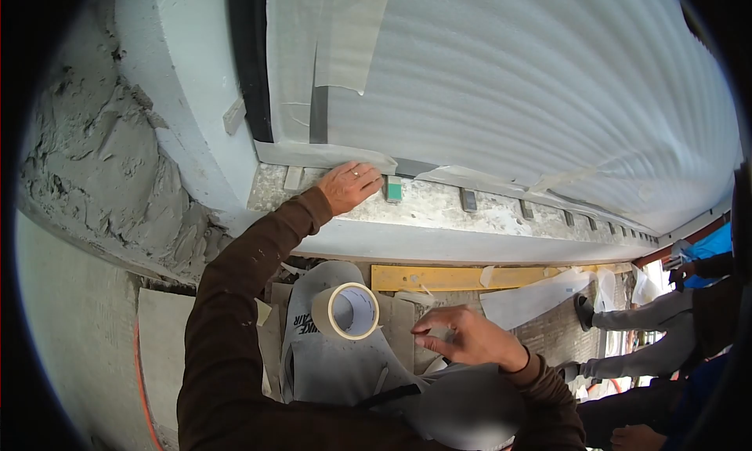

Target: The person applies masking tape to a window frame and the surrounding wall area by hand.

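Observation:
My left hand (352, 187) lies flat on the lower edge of the covered window, its fingers on the masking tape strip (325, 155) above the speckled sill (423, 202). Just right of its fingertips a green-topped spacer block (394, 189) stands on the sill. A roll of masking tape (371, 313) rests on my grey trouser leg, its round opening facing up. Beyond the roll, to the right, my right hand (458, 334) hovers with thumb and forefinger apart and nothing visible between them. Translucent sheeting (533, 83) covers the window.
Rough grey mortar (117, 161) covers the wall at left. More dark spacer blocks (468, 199) line the sill to the right. Below it lies a yellow level (462, 278) beside a loose white sheet (536, 298). Other people's legs (650, 318) and a hand (638, 438) are at the right.

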Demonstrator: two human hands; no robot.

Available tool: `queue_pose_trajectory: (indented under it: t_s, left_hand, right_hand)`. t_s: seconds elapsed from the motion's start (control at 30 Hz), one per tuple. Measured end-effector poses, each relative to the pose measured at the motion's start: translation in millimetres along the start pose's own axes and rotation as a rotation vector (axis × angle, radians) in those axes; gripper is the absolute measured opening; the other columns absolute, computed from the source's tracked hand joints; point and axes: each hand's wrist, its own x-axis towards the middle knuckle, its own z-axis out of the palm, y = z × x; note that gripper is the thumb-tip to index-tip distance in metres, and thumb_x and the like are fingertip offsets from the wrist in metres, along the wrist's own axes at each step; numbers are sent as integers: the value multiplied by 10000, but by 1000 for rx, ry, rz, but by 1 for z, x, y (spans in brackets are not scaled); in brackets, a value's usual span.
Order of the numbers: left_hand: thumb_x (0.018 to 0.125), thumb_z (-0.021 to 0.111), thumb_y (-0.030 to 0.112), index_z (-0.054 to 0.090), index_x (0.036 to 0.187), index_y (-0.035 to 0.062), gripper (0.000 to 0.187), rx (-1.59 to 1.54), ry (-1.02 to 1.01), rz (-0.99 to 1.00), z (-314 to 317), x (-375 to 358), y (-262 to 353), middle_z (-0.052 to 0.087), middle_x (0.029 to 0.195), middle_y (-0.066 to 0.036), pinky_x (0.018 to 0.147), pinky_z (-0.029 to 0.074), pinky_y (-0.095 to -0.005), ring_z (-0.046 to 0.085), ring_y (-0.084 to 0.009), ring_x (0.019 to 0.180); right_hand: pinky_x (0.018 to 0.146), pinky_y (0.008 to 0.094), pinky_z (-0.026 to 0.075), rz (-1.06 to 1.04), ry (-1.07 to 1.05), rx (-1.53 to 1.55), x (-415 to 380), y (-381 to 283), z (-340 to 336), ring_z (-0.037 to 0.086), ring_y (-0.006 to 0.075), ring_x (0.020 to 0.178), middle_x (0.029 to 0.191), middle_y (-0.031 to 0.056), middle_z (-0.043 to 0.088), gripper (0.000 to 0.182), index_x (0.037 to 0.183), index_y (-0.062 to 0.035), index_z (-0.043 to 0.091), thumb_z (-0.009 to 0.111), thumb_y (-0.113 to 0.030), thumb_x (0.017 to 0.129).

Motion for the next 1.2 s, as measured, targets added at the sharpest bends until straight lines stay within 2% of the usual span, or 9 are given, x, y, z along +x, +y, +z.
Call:
queue_pose_trajectory:
  t_s: [0.07,0.17,0.23,0.53,0.63,0.73,0.87,0.97,1.2]
  left_hand:
    - [853,617,82,625,1282,41,431,-28,-57,37,18,10,-11,604,1267,-107,1040,476,-381,571,-245,1220]
    - [846,624,57,617,1274,9,430,-22,-25,163,30,34,-21,606,1253,-104,1032,491,-378,577,-248,1207]
    - [845,631,41,604,1276,-16,436,-53,-17,201,25,40,-25,602,1256,-113,1013,509,-370,580,-258,1202]
    - [881,610,43,604,1275,-19,398,-107,-109,178,9,31,-18,547,1396,-150,1039,511,-386,545,-290,1291]
    - [922,619,104,583,1313,-32,415,-189,-138,67,-17,10,10,467,1502,-182,1120,436,-433,460,-330,1393]
    - [1000,584,303,416,1467,-82,628,-176,-86,-734,-44,-18,35,298,1595,-264,1236,187,-508,230,-422,1506]
    - [991,577,376,218,1537,-112,815,-156,-226,-693,-28,-23,54,167,1626,-306,1239,135,-529,131,-442,1528]
    - [976,550,500,173,1533,-144,932,-59,-238,-798,-5,-17,47,130,1625,-329,1248,97,-515,104,-446,1532]
    - [971,552,527,142,1513,-183,983,-157,-178,-837,-17,-8,49,102,1598,-389,1237,73,-548,74,-516,1511]
  right_hand:
    - [807,404,555,43,10,71,-18,10,11,709,342,920,982,178,728,195,1030,19,705,720,-138,917]
    - [799,416,557,114,176,162,-28,33,20,706,360,930,985,176,727,195,1045,13,702,715,-133,917]
    - [794,415,563,161,219,-115,-35,36,20,711,356,925,994,176,729,202,1049,11,699,717,-135,910]
    - [767,421,569,213,216,-144,-39,56,22,719,362,894,956,195,729,276,1072,11,693,736,-196,894]
    - [772,422,571,226,195,-158,-40,61,25,719,361,889,955,197,731,298,1087,9,692,737,-214,893]
    - [780,425,572,227,189,-189,-41,60,25,721,356,890,961,201,731,311,1099,14,687,734,-216,895]
    - [786,429,571,221,163,-179,-38,70,27,722,354,898,970,206,730,332,1104,23,685,735,-231,896]
    - [786,433,570,252,124,-201,-36,77,27,722,357,904,974,216,727,360,1110,25,683,744,-253,890]
    - [792,437,569,266,122,-198,-36,72,28,719,363,916,972,228,724,399,1142,25,677,749,-271,883]
